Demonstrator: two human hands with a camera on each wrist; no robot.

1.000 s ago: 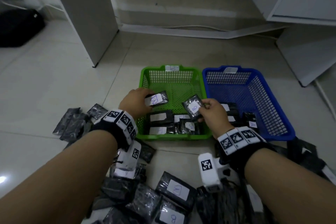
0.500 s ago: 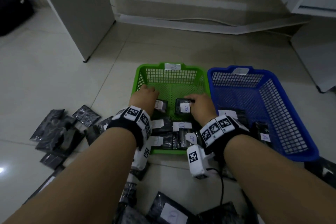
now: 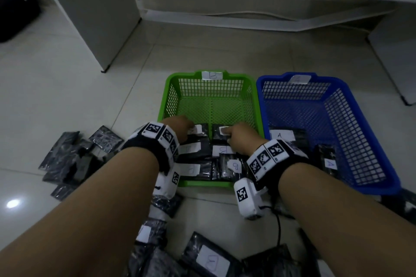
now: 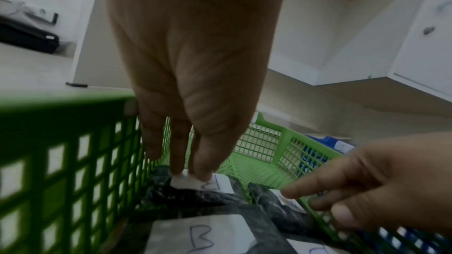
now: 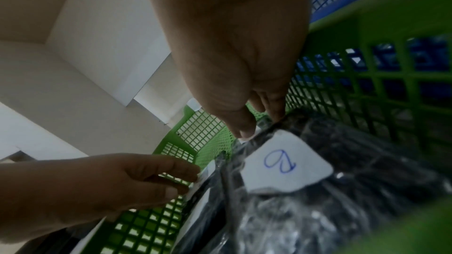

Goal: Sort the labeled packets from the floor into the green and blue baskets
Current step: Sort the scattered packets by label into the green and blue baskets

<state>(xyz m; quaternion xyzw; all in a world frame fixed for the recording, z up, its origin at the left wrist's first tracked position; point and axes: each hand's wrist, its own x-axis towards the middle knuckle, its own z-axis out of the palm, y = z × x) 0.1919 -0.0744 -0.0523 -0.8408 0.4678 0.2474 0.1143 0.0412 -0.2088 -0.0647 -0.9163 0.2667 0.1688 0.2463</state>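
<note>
Both of my hands are low inside the green basket [image 3: 203, 184], which carries a B tag. My left hand [image 3: 180, 124] has straight fingers, and its fingertips [image 4: 203, 171] press the white label of a black packet [image 4: 217, 185] lying on the basket floor. My right hand [image 3: 238, 136] has curled fingers. Its thumb lies on the label of a second black packet [image 3: 216, 134] and its fingers sit at that packet's far edge. Several B packets [image 3: 222, 150] lie in the near half of the green basket. The blue basket [image 3: 326, 78] to the right holds A packets [image 3: 281, 136].
Loose black packets lie on the tiled floor to the left [image 3: 74, 155] and just in front of me [image 3: 209, 261]. A white cabinet panel [image 3: 101, 29] stands at the back left, with a black bag [image 3: 15, 16] beyond it. A cable [image 3: 278, 229] hangs from my right wrist camera.
Both hands have gone down from above the green basket to its floor, each with a packet. The two packets now lie side by side beyond the earlier ones.
</note>
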